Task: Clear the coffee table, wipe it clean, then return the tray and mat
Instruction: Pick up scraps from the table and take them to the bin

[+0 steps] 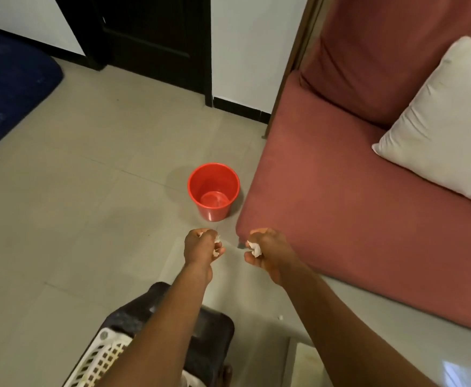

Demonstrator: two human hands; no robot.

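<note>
Head view, hands (230,248) gripping crumpled white tissue (254,247)

I see open floor (75,191) ahead and to the left of the red bin (213,191), whose mouth faces up with nothing over it. The sofa (354,205) crowds the right, its corner just beside the bin. Both my hands (202,247) (268,251) hang short of the bin, over bare tile. Low down, a dark stool (209,339) and white basket (103,361) block the near left.
</note>
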